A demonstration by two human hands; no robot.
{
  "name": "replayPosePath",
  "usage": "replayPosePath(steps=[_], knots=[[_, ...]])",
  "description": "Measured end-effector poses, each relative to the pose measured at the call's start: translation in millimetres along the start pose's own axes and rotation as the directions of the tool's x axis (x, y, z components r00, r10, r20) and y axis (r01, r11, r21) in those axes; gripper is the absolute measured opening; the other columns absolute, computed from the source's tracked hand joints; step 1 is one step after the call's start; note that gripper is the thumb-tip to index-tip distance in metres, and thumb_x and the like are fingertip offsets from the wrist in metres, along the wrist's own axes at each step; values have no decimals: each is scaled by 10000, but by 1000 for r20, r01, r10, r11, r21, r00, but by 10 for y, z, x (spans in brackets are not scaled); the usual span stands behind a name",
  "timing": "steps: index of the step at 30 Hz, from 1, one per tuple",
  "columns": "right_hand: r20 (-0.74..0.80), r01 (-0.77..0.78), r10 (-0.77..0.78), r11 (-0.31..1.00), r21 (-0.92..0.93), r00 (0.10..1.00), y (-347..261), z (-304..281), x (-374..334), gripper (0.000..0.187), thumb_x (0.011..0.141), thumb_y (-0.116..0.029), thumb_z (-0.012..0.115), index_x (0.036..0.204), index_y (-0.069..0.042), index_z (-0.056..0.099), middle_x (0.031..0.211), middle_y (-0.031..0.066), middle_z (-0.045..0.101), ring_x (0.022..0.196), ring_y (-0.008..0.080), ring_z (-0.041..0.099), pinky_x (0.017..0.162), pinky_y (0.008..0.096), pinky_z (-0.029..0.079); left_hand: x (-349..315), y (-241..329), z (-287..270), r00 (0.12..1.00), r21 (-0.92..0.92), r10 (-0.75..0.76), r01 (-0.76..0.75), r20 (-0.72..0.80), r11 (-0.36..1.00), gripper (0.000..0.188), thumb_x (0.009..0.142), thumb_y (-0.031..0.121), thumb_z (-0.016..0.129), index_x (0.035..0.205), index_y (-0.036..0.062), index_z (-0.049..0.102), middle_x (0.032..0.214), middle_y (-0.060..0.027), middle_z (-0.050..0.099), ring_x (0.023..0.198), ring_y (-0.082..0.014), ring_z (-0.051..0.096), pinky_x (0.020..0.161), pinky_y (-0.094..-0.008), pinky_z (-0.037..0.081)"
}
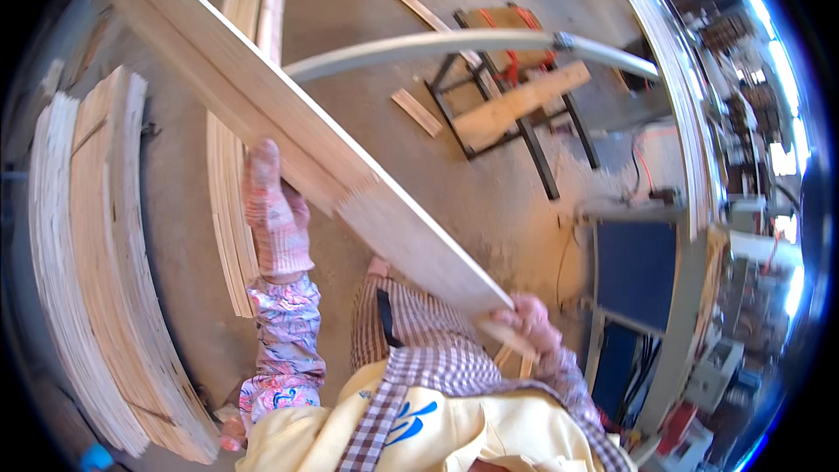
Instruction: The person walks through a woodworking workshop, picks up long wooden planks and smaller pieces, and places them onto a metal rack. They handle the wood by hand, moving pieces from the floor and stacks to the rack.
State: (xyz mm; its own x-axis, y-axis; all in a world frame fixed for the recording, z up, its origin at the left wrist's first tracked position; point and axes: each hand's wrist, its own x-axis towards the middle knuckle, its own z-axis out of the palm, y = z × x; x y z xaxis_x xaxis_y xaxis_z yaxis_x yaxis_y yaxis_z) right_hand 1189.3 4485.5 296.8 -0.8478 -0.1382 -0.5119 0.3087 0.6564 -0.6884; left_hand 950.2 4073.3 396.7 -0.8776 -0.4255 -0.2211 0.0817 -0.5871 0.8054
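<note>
A long pale wooden board (384,210) slants across the view from the far left to near my right side. A jagged joint crosses its face near the middle. My left hand (278,210), in a pinkish knitted glove, grips the board's left edge around mid-length, with some fingers hidden by the wood. My right hand (529,325) is closed around its near end, in front of my checked apron (428,358). Beneath the board, long wooden strips (229,210) run away from me on the left.
Stacks of thick boards (96,262) stand at the far left. Ahead on the floor is a dark metal frame (537,157) with a plank (524,105) across it. A pale rail (411,45) arches beyond the board. To the right is a machine with a blue panel (636,275).
</note>
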Motion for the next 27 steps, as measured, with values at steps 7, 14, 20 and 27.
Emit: replayPosePath(steps=[7,14,20,27], knots=[[-8,-10,11,994,110,1000,-1133,-354,227,739,762,-741,663,979,-37,722,779,159,665,732,234,643,650,361,478,148,-62,-544,986,148,-139,124,95,981,383,929,378,675,1180,91,634,979,-69,674,773,-176,649,602,-313,570],[162,-30,19,998,61,987,-1089,160,496,836,726,-834,606,1027,-66,737,784,123,700,749,213,673,671,356,523,-249,498,-599,935,-179,-96,165,342,970,622,949,520,588,1416,124,477,1215,-81,643,1131,-265,596,974,-454,507],[81,-17,11,997,78,997,-1133,262,587,777,715,-836,606,1051,-154,768,876,101,729,863,243,697,775,369,525,-645,512,104,992,211,-42,16,120,977,583,1024,438,462,1467,62,406,1458,-147,474,1326,-279,452,1167,-463,297],[-326,262,-274,962,-80,905,-957,434,750,642,755,-745,646,880,-125,757,839,97,713,863,305,690,768,403,544,-879,-139,-86,839,392,-489,378,240,839,579,1048,387,398,1528,80,293,1569,-156,308,1457,-307,265,1231,-492,169]])
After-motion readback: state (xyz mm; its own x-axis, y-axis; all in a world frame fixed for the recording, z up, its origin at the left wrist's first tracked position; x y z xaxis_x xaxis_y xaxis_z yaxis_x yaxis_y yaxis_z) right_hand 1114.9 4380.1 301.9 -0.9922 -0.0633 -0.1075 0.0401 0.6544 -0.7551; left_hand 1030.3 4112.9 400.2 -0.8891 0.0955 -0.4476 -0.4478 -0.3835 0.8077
